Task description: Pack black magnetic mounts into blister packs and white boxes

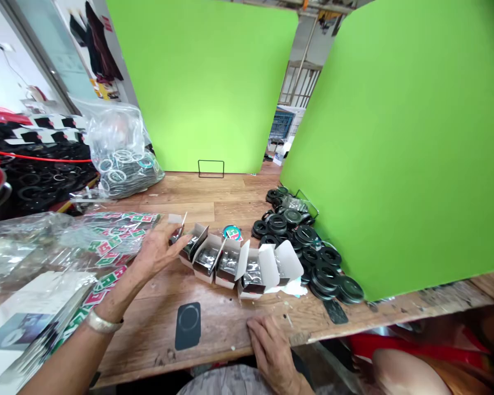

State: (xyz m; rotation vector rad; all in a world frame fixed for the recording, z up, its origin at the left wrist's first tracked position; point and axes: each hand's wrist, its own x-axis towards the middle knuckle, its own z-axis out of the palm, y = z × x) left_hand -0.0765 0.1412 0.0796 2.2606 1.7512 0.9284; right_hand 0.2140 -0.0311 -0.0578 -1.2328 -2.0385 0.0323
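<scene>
A row of small open boxes with white flaps stands on the wooden table, each with something dark and shiny inside. My left hand is at the left end of the row, thumb and fingers apart, touching or just beside the leftmost box; part of that box is hidden behind the fingers. My right hand rests at the table's front edge with its fingers loosely bent and nothing visible in it. Between the hands, nearer the edge, lies a flat dark card with a ring mark. Behind the boxes is a round teal-rimmed piece.
Black round parts are piled right of the boxes, before a green panel. Sticker sheets and stacked printed sleeves lie left. A plastic bag of rings sits behind them. A person's leg shows lower right.
</scene>
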